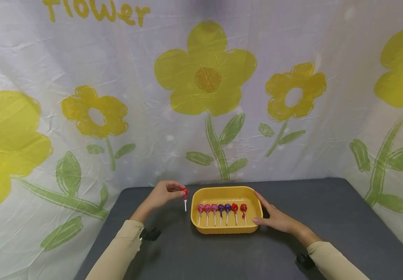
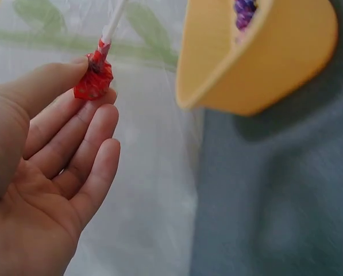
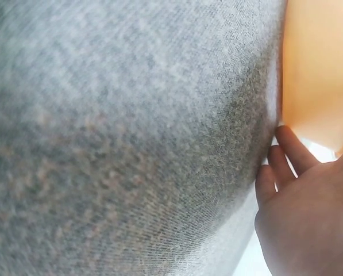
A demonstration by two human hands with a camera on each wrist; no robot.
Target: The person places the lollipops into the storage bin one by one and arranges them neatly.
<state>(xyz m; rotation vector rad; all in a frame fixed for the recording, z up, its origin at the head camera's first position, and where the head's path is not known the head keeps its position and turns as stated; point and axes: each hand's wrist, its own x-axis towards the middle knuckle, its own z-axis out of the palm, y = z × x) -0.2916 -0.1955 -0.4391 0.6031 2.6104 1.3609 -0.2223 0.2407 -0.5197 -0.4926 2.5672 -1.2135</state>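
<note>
My left hand (image 1: 166,193) is raised to the left of a yellow tray (image 1: 226,230). Its thumb and fingers pinch a red-wrapped lollipop (image 2: 95,80) by the head; in the head view the white stick points down. At the tray's right end, my right hand (image 1: 279,218) rests with thumb and fingers spread, the thumb at the near corner, a finger at the far corner. In the tray lies a row of lollipops: three pink ones (image 1: 207,208), two purple ones (image 1: 221,208) and two red ones (image 1: 243,207), sticks toward me. The right wrist view shows fingers touching the tray's outer wall (image 3: 318,75).
The tray stands on a dark grey table (image 1: 229,256). Behind it hangs a pale cloth (image 1: 145,116) printed with yellow flowers. Black wrist devices (image 1: 150,234) sit on both forearms. Grey fabric (image 3: 131,144) fills much of the right wrist view.
</note>
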